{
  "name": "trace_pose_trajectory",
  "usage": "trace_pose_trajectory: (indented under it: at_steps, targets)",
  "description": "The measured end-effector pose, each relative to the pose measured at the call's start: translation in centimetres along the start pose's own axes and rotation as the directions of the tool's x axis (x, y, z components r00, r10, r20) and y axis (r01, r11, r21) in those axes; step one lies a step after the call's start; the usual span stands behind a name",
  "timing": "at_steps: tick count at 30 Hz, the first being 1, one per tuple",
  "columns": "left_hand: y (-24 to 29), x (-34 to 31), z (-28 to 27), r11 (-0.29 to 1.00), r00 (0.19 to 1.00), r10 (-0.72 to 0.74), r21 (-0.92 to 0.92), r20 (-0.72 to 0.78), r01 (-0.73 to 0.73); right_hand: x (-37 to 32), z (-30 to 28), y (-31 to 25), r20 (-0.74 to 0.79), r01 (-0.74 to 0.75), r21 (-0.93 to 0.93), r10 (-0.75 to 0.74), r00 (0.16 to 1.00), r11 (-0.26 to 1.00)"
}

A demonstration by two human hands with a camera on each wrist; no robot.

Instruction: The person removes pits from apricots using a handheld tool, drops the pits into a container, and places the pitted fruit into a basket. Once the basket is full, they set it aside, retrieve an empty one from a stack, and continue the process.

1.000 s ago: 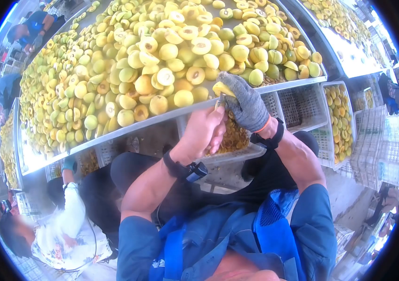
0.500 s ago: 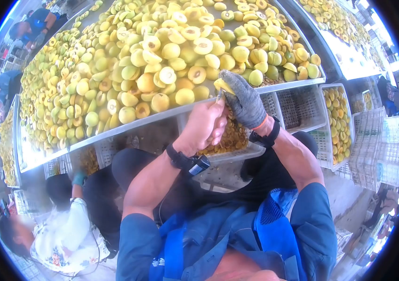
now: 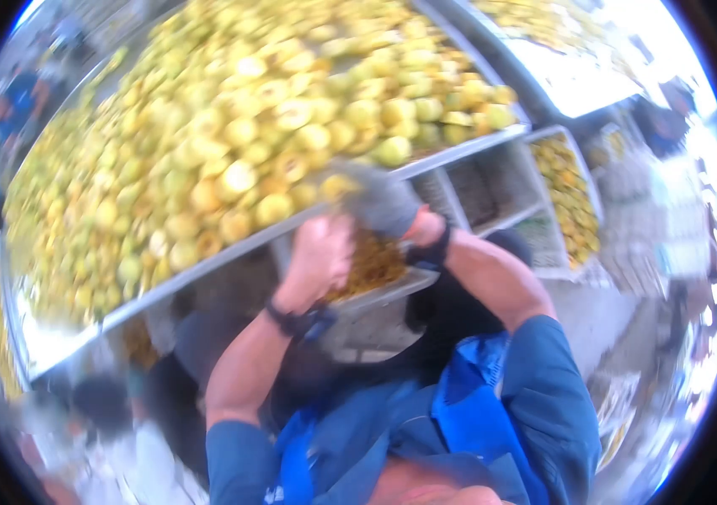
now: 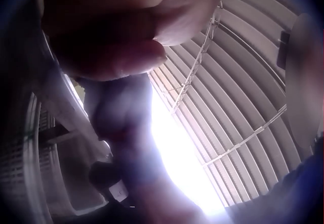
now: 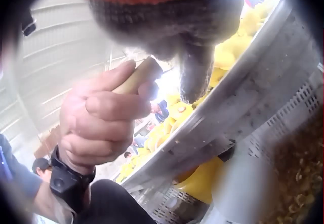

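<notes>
My bare left hand (image 3: 320, 252) is at the near edge of a table (image 3: 165, 282) heaped with halved yellow stone fruit (image 3: 240, 130). It grips a short tan tool handle (image 5: 135, 79), clear in the right wrist view. My right hand (image 3: 375, 200), in a grey knit glove with an orange cuff, is just beside it and holds a yellow fruit half (image 3: 338, 186), blurred here. The tool's working end is hidden by blur and fingers. In the left wrist view, the curled left fingers (image 4: 126, 59) fill the top, with the right forearm (image 4: 147, 183) beyond.
Below the hands stands a crate of brownish scraps (image 3: 375, 265). To its right are another white crate (image 3: 493, 198) and a crate filled with fruit (image 3: 565, 198). Stacked crates (image 3: 636, 219) stand farther right. A person in white (image 3: 135, 459) sits at the lower left.
The head view has swung and blurred, so table, crates and hands appear farther left. Both hands stay close together at the table edge, with the fruit half still in the gloved hand.
</notes>
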State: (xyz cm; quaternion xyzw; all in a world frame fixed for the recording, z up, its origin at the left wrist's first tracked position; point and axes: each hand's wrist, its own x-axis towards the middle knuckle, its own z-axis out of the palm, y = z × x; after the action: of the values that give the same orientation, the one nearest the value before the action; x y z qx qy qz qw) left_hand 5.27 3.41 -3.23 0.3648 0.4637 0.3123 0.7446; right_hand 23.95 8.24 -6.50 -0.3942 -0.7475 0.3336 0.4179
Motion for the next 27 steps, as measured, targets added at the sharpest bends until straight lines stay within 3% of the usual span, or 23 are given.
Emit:
trace_pose_trajectory:
  at_steps: [1,3,4,6,8,10,12,15,18,22,25,27]
  targets:
    - [0.7,-0.1,0.5,0.997,0.996,-0.07,0.033,-0.046,0.072,0.0,-0.6,-1.4,0.045,-0.037,-0.174,0.045,0.998,0.984]
    - [1.3,-0.5,0.7,0.996,0.998,-0.049,0.068,-0.029,0.051,-0.3,0.2,0.4,0.068,-0.03,-0.178,0.042,0.997,0.984]
    - [1.9,-0.8,0.8,0.998,0.999,-0.048,0.03,0.017,0.047,-0.3,0.3,0.5,0.054,0.055,-0.245,-0.043,0.998,0.968]
    - [2.0,-0.9,0.5,0.997,0.998,-0.055,0.058,0.022,0.053,0.1,-0.2,-0.7,0.094,0.002,-0.162,0.014,0.996,0.987]
    - [1.6,-1.1,0.7,0.995,0.997,-0.081,0.066,0.01,0.08,-0.5,0.1,0.0,0.137,-0.091,0.157,0.07,0.988,0.983]
    - [1.3,-1.0,0.8,0.996,0.996,-0.085,0.023,0.009,0.085,-0.5,0.1,0.3,0.125,-0.072,0.165,0.051,0.991,0.984]
    - [1.0,-0.9,1.1,0.995,0.996,-0.081,-0.064,0.026,0.082,-0.5,0.2,0.4,0.055,0.039,-0.141,-0.032,0.998,0.989]
    - [1.2,-0.5,0.7,0.983,0.988,-0.125,-0.125,0.093,0.136,-0.3,0.5,0.1,-0.011,0.108,-0.212,-0.113,0.994,0.971]
    - [1.1,-0.9,1.0,0.99,0.99,-0.092,-0.1,0.109,0.103,-0.7,0.0,0.4,0.013,0.077,-0.107,-0.076,0.997,0.991]
    - [1.6,-1.8,0.6,0.991,0.978,-0.087,-0.084,0.188,0.104,-1.6,-2.2,-2.3,0.064,-0.213,0.075,0.209,0.976,0.974]
    - [1.5,-2.0,0.3,0.986,0.964,-0.131,-0.071,0.231,0.151,-2.0,-3.4,-3.7,0.057,-0.21,0.009,0.209,0.976,0.978]
    - [2.3,-2.5,0.3,0.977,0.94,-0.18,-0.056,0.291,0.204,-1.9,-4.4,-4.5,0.165,-0.351,0.161,0.325,0.931,0.923]
